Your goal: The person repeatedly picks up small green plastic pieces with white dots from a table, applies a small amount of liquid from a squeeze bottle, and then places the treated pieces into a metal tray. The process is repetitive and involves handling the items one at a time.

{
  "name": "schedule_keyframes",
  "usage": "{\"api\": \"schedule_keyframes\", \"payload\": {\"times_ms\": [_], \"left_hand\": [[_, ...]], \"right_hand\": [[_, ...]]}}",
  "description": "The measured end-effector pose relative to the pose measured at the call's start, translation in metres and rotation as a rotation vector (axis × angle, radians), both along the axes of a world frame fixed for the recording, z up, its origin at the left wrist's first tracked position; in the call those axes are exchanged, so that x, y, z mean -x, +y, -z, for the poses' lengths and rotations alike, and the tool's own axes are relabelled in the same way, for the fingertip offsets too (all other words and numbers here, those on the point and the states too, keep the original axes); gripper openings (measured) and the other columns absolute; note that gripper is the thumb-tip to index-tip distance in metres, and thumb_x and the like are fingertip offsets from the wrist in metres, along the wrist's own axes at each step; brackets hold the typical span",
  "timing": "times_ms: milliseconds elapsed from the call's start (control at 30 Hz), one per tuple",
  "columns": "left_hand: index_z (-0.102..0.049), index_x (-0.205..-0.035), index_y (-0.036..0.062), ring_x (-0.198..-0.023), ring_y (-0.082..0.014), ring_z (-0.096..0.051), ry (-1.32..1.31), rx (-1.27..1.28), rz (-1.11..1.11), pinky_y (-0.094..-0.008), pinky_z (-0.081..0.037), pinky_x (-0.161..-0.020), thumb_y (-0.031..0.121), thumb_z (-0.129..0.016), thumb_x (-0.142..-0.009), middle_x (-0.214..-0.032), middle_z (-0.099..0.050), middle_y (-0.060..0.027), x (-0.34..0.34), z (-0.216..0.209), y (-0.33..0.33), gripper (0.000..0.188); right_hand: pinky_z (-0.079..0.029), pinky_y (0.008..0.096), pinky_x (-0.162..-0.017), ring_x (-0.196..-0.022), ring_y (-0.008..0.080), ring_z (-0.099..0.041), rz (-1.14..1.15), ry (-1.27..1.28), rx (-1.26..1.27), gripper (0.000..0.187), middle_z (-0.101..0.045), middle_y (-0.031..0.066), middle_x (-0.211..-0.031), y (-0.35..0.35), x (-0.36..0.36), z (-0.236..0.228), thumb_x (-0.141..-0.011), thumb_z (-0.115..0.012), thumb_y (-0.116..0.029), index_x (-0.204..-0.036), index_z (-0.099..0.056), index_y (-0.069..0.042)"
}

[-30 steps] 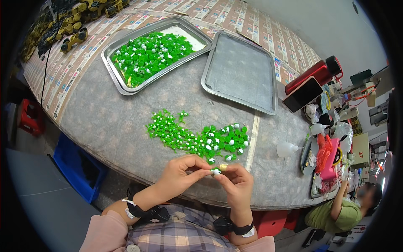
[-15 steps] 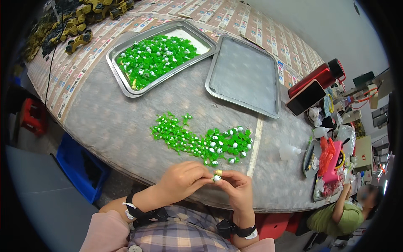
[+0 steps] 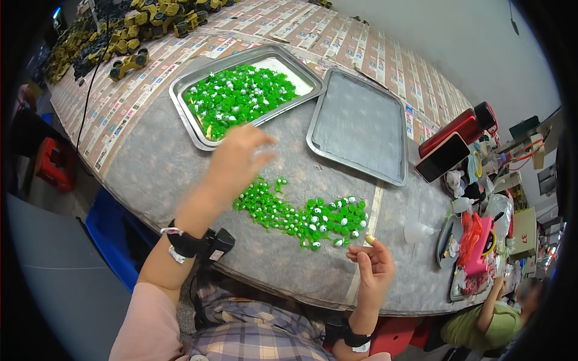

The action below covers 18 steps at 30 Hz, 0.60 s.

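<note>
My left hand [image 3: 236,157], blurred by motion, reaches over the table at the near edge of a metal tray [image 3: 200,139]. Its thumb and forefinger are apart, with nothing visible between them. Heaped in that tray are small green pieces with white eyeball-like balls [image 3: 244,96]. My right hand [image 3: 376,265] hovers near the table's front edge, thumb and fingers apart, holding nothing I can see. Yellow wrapping [image 3: 369,239] covers one of its fingertips. Between the hands lie small green pieces with white tips [image 3: 265,201] and larger green round pieces with white balls [image 3: 334,218].
A second metal tray [image 3: 358,129] has a bare grey bottom. At right stand a red bottle [image 3: 448,132], a phone [image 3: 442,157] and a translucent cup [image 3: 416,233]. Yellow toy vehicles [image 3: 129,63] pile up at far left. A person in green [image 3: 484,322] sits at far right.
My left hand has swung forward and left to the tray, away from my right. The green piece with the white ball is gone from my fingers. My right hand has shifted right and opened.
</note>
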<state>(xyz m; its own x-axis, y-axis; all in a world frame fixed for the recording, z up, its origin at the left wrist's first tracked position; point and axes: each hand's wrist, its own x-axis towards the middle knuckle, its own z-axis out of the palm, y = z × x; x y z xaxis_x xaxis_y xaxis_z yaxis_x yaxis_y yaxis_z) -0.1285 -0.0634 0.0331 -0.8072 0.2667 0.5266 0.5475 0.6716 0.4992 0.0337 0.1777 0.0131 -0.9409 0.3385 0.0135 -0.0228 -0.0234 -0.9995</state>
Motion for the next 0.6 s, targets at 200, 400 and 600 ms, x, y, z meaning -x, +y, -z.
{"api": "schedule_keyframes", "payload": {"times_ms": [200,400,600], "left_hand": [[-0.055,-0.074,0.0051,-0.079,-0.0243,-0.048,-0.323,0.306,0.234,-0.0332,-0.039,-0.070,0.013,-0.060,-0.065,-0.074,-0.051,-0.0077,-0.004,0.022,0.024,0.013],[-0.052,-0.069,0.0054,-0.079,-0.0240,-0.048,-0.275,0.204,0.224,-0.0329,-0.038,-0.069,0.011,-0.061,-0.063,-0.073,-0.051,-0.0071,-0.005,0.029,0.024,0.012],[-0.055,-0.074,0.0034,-0.072,-0.0152,-0.053,-0.486,-0.129,0.185,-0.0260,-0.041,-0.064,0.009,-0.060,-0.067,-0.077,-0.056,-0.0064,-0.017,-0.005,0.030,0.011]], "right_hand": [[-0.045,0.0240,-0.065,-0.069,0.0151,-0.056,0.051,-0.014,-0.088,0.020,-0.058,0.0123,-0.076,0.003,-0.007,0.003,-0.075,-0.053,0.001,-0.094,-0.050,0.003],[-0.042,0.0244,-0.067,-0.070,0.0132,-0.053,0.514,0.177,-0.201,0.016,-0.056,0.0086,-0.078,0.050,-0.010,-0.004,-0.079,-0.047,-0.002,-0.094,-0.049,0.004],[-0.036,0.0262,-0.078,-0.089,0.0142,-0.045,0.613,0.173,-0.474,0.042,-0.049,0.0100,-0.100,0.120,0.003,0.008,-0.072,-0.058,-0.009,-0.108,-0.041,0.002]]}}
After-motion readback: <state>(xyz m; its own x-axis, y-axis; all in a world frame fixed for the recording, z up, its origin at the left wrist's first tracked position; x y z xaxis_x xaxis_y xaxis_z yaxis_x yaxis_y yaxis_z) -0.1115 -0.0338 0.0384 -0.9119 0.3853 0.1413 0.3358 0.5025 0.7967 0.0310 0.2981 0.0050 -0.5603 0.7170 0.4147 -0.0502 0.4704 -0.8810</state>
